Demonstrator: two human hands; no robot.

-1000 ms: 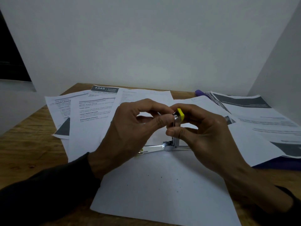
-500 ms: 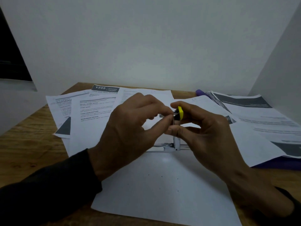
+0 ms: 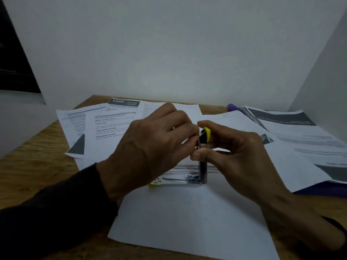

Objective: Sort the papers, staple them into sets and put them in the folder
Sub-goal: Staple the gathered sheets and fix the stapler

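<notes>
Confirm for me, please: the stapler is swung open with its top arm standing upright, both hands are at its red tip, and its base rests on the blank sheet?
Not quite: the tip is yellow, not red. The head view shows the stapler swung open, its top arm upright, the left hand and right hand at its yellow tip, and its base on the blank sheet.

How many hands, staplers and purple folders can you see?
Hands: 2, left hand and right hand
Staplers: 1, the opened stapler
Purple folders: 1, the purple folder, mostly under papers
Total: 4
</notes>
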